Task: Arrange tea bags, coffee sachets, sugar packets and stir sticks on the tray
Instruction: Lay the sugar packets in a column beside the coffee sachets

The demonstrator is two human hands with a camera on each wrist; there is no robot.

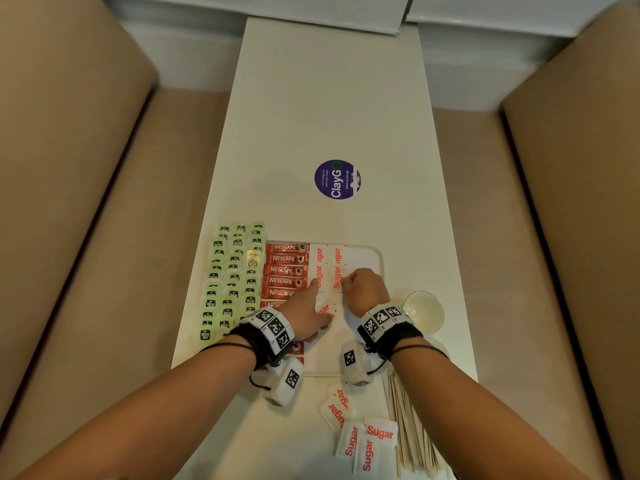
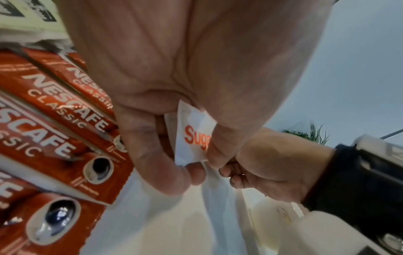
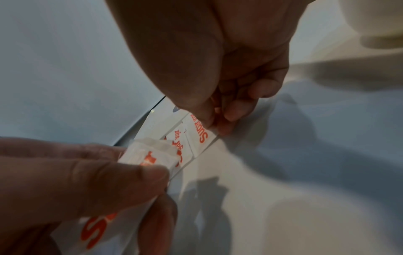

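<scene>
We see bare room along the white rectangular plastic tray's (image 1: 375,258) right edge. Only the wrist views show both hands pinching: our left hand (image 2: 174,72) a white paper sugar packet (image 2: 194,136), our right hand (image 3: 220,69) another packet (image 3: 201,132) lying flat.

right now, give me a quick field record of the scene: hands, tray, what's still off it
left hand: pinches a sugar packet over the tray
right hand: fingertips on a laid sugar packet
tray: coffee sachets, sugar rows
off tray: tea bags, loose sugar packets, stir sticks
</scene>
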